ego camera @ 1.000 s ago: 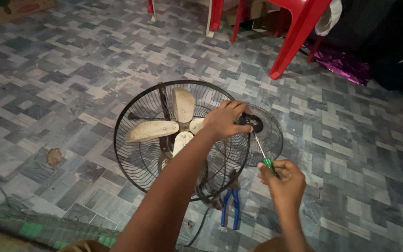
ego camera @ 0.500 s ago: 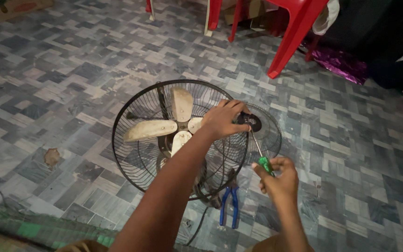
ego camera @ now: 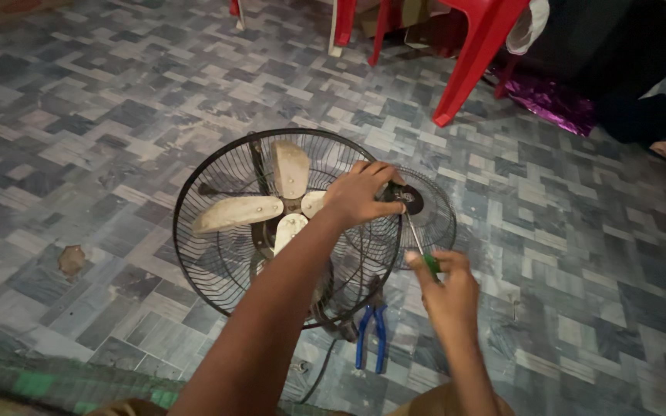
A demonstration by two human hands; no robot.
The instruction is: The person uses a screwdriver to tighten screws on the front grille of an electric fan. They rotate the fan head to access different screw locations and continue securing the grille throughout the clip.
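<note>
Screwdriver (ego camera: 418, 246) grip lower than before

The left hand (ego camera: 360, 192) covered the fan's rim (ego camera: 194, 192) where the screwdriver (ego camera: 418, 243) tip met it. The pliers' (ego camera: 371, 339) jaws lay hidden behind the grille, and the red chair (ego camera: 479, 54) was cut off above.

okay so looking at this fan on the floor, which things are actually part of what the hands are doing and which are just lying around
In use:
- fan, front of its wire cage gripped by the left hand
- green-handled screwdriver, held by the right hand, tip at the cage's edge

Lying about:
- blue-handled pliers on the floor beside the fan
- red plastic chair
- purple foil wrap
</note>
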